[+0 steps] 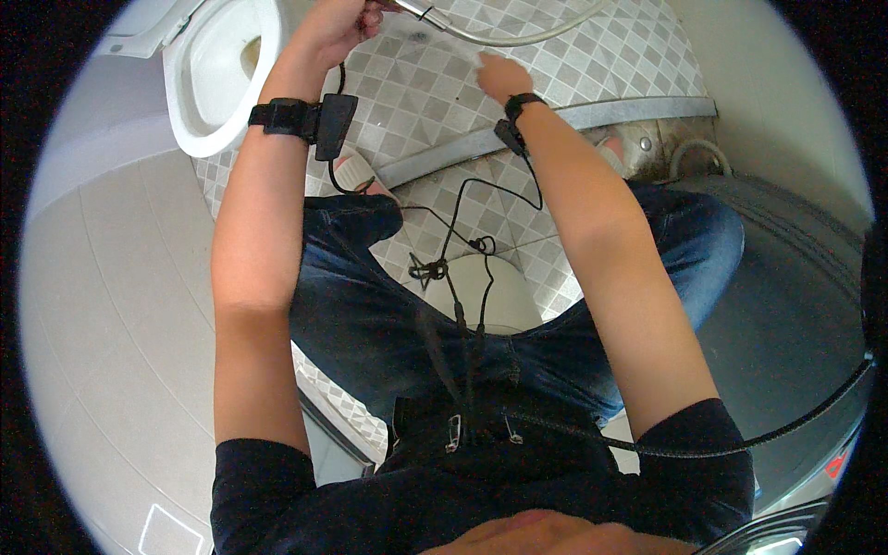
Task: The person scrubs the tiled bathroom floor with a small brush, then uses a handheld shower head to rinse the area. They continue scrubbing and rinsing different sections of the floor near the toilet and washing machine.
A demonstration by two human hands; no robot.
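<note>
At the top of the view, my left hand is closed around the end of a shower hose, where a metal fitting joins the pale tube. The end beyond my fingers is cut off by the picture's edge. My right hand hangs over the tiled floor, below the hose and apart from it. Its fingers are bent and blurred, and I cannot tell what, if anything, they hold. A black strap with a device sits on each wrist, with thin black cables running down between my legs.
A white toilet with its lid raised stands at the upper left. A raised metal strip crosses the floor near my sandalled feet. A pale rounded object lies between my legs, and a large dark container stands at the right.
</note>
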